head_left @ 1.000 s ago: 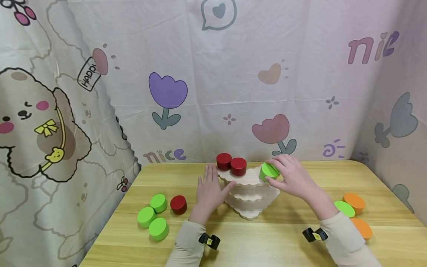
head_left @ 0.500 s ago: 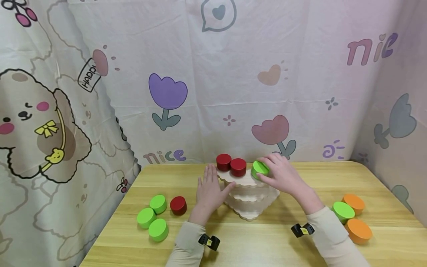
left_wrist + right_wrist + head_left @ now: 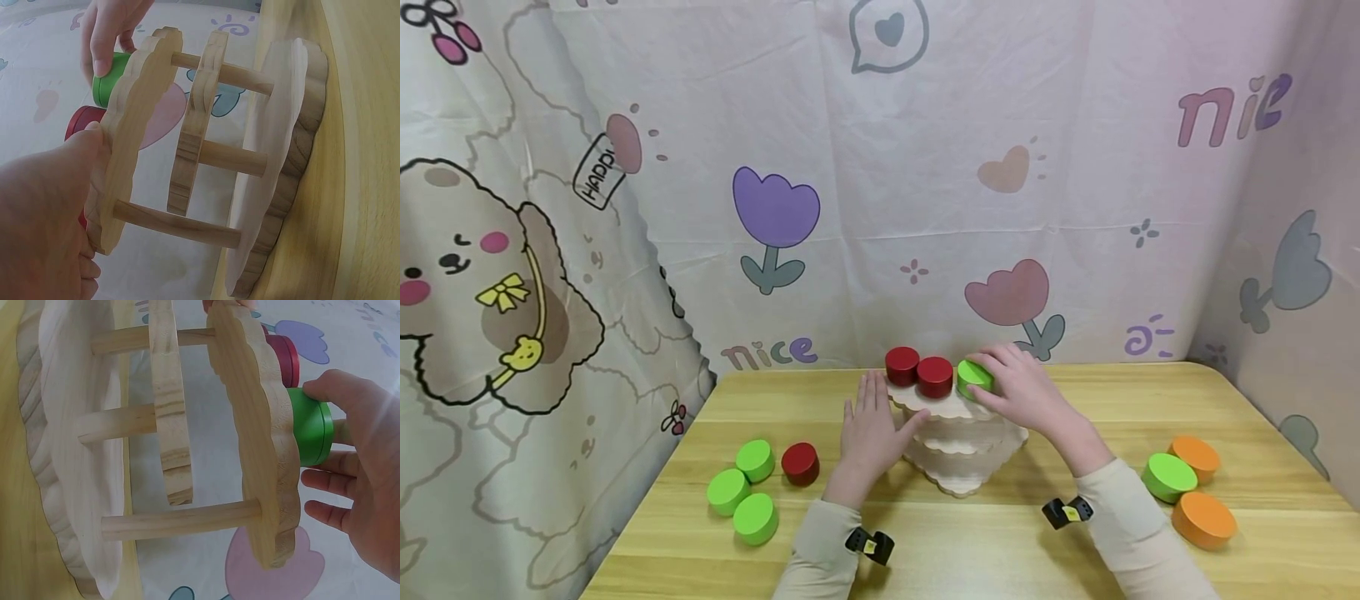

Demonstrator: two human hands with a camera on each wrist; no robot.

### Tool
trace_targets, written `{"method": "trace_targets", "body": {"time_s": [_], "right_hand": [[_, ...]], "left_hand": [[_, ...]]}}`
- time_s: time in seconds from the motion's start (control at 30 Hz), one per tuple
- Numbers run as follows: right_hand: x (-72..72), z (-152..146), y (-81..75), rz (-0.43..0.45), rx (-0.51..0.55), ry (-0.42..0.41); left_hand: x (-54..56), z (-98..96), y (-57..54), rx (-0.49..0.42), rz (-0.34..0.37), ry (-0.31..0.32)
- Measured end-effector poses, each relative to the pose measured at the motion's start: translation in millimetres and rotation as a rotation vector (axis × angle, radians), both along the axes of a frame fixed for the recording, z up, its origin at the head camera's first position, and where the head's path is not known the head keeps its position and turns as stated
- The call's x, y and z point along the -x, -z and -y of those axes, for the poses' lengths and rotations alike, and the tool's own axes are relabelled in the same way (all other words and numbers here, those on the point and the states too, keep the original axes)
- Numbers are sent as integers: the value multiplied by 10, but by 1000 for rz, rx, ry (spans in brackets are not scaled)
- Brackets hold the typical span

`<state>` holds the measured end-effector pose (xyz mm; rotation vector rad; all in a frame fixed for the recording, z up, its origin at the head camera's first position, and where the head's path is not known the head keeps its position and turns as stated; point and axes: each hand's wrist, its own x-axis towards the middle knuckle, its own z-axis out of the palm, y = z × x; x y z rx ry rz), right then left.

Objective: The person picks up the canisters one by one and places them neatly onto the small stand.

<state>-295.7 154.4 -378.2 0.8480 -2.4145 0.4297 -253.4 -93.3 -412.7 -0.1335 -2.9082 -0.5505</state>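
Note:
A tiered wooden stand [image 3: 958, 454] with scalloped edges rises from the table; round posts [image 3: 231, 156] join its tiers. My left hand [image 3: 872, 433] rests against the top tier's left edge, fingers straight and thumb spread along the front. On that tier two red round blocks [image 3: 902, 367] sit side by side. My right hand [image 3: 1022, 387] pinches a green round block [image 3: 973, 379] between thumb and fingers, at the right of the red ones. In the right wrist view the green block [image 3: 311, 427] stands upright against the tier's top face, its far side partly hidden by fingers.
Left on the table [image 3: 700, 567] stand three green round blocks [image 3: 756, 518] and one red round block [image 3: 801, 463]. At the right are two orange round blocks [image 3: 1204, 520] and a green one [image 3: 1169, 477]. A printed curtain [image 3: 880, 167] hangs behind.
My right hand has moved left with the green round block, from the top tier's right end to close beside the red blocks. My left hand stays in place.

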Motion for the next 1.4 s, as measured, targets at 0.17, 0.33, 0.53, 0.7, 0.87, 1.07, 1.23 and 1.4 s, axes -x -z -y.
{"method": "trace_targets", "body": {"time_s": [0.17,0.33,0.53,0.7,0.87,1.07,1.23,1.4], "right_hand": [[7,20,6,1,4,-8],[12,33,15,-2,4,-11],[17,41,20,-13,1,-15],[25,44,21,-12,7,-17],[26,49,21,-12,0,-18],[-2,23,23,-9,3,-14],[-57,-60,44,-33,9,-20],[-105,-200,99,-90,5,-46]], "left_hand": [[-6,0,7,-6,17,-4],[-7,-3,17,-3,10,-7],[-11,1,6,1,15,-9],[-5,6,1,-8,15,-4],[6,9,15,3,8,-6],[17,12,26,7,5,-6],[17,5,26,7,16,-2],[19,1,29,8,21,-4]]}}
